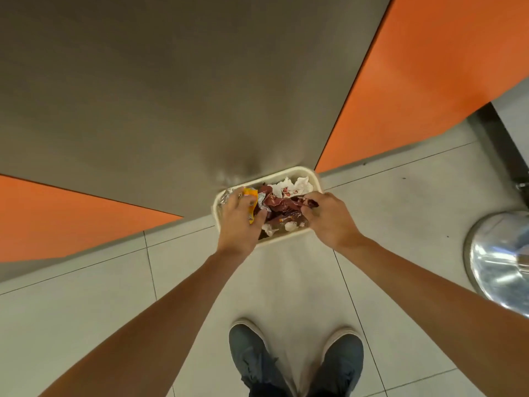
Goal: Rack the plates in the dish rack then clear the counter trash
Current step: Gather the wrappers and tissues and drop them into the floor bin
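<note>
Trash (282,207) heaped in a cream bin (292,168), filling it to the rim. Down on the tiled floor (86,296), the bin's back pushed against a grey panel (171,96). On top of the heap, a crumpled maroon wrapper (279,203). Behind it, toward the panel, a white tissue (289,186) with red print. At the left end, a yellow wrapper (249,193) and a scrap of silver foil (226,196). More white paper along the near edge.

Both arms bare, stretched forward and down from the bottom corners, converging over the bin. Left hand (239,222) palm down over the bin's left end, fingers curled over the yellow wrapper and touching the foil, thumb reaching right toward the maroon wrapper. Yellow wrapper gripped between fingers and palm, part of it poking out below the knuckles. Right hand (329,219) palm down at the bin's right side, fingers bent tight, pinching the right end of the maroon wrapper. Cannot tell whether the wrappers hang clear of the heap or rest on it.

Orange panels (415,81) flanking the grey one on either side. Two grey shoes (254,359) at the bottom, toes toward the bin. At the right edge, well apart from the bin, a shiny steel dome (501,259) on the floor.
</note>
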The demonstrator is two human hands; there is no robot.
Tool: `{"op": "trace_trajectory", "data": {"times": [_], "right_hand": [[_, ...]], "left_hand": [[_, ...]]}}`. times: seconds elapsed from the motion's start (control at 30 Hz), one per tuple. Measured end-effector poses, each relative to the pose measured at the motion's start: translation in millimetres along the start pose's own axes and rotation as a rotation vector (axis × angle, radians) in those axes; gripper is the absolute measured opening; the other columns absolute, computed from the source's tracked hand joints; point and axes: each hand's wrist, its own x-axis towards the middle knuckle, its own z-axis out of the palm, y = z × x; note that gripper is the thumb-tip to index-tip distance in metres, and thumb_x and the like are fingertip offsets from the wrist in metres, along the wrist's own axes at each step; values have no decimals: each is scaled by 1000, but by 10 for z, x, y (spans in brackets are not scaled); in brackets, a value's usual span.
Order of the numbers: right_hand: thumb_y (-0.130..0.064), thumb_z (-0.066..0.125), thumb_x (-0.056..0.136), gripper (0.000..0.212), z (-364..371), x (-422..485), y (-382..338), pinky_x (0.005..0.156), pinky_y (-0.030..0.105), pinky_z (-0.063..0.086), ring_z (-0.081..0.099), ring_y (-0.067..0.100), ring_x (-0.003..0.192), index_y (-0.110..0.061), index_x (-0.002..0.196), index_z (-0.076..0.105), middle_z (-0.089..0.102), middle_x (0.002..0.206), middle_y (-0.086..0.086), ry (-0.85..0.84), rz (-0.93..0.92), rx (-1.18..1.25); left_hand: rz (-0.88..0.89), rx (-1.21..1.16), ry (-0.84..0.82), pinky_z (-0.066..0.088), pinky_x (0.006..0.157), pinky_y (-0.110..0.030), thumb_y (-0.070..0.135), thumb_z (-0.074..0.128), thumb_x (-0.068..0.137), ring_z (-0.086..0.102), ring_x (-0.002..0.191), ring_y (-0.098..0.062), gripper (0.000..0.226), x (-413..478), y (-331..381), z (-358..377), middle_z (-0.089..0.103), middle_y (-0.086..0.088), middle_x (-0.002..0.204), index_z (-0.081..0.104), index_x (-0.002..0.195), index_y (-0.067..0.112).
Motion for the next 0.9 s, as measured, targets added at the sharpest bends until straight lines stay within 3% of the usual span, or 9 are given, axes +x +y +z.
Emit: {"op": "trace_trajectory", "data": {"times": [0.03,0.1,0.17,0.27,0.37,0.5,0.63,0.8,0.9], "right_hand": [[-23,55,96,25,-14,32,21,87,35,50,61,32,91,-13,119,63,52,108,12,-3,-50,-121],[-19,54,97,26,-50,126,39,88,37,51,61,34,87,-11,118,65,45,112,14,-15,-124,-295],[-12,54,96,25,-50,253,49,87,41,53,62,35,85,-8,116,67,45,119,16,-34,-151,-430],[-2,56,91,21,23,425,52,83,40,53,62,34,88,-2,108,68,50,119,17,-78,-164,-561],[4,52,90,18,150,517,53,72,34,45,61,35,95,1,104,63,58,110,18,-121,-161,-649],[5,45,92,27,378,564,13,72,29,38,61,30,104,-2,112,61,60,114,14,-167,-194,-724],[5,45,91,26,359,619,19,71,31,40,58,30,94,-1,112,60,58,109,15,-183,-123,-654],[-4,57,91,4,75,523,-48,68,35,42,48,27,78,-6,94,55,44,88,7,-110,-57,-521],[-16,72,84,31,-80,454,-98,66,34,52,58,29,68,-12,71,44,47,73,6,-146,28,-380]], "left_hand": [[9,14,-33,26,116,-37,33,58,94,35,134,-22,35,5,-27,70,42,-3,143,59,123,14],[-6,54,-85,17,115,-21,35,55,96,41,131,-18,36,32,-75,170,46,2,140,57,126,15],[-30,91,-139,19,96,-10,33,52,99,49,122,-18,33,100,-125,234,51,4,133,56,125,14],[-23,65,-234,32,95,-22,28,47,101,50,117,-21,30,275,-204,303,53,-1,127,56,125,11],[-52,73,-317,30,94,-22,26,43,103,49,119,-22,30,413,-310,357,53,-6,129,56,126,10],[-70,148,-377,30,101,-26,25,41,104,44,129,-27,34,536,-401,447,48,-10,138,58,127,8],[-98,177,-356,40,85,-30,25,45,102,55,111,-31,26,607,-365,487,57,-12,115,67,105,10],[-20,264,-156,29,98,-26,22,56,94,55,107,-22,19,481,-307,336,60,-1,117,73,88,26],[-29,206,-109,41,98,-31,22,63,90,56,109,-24,13,396,-201,216,63,-5,117,73,99,20]]}}
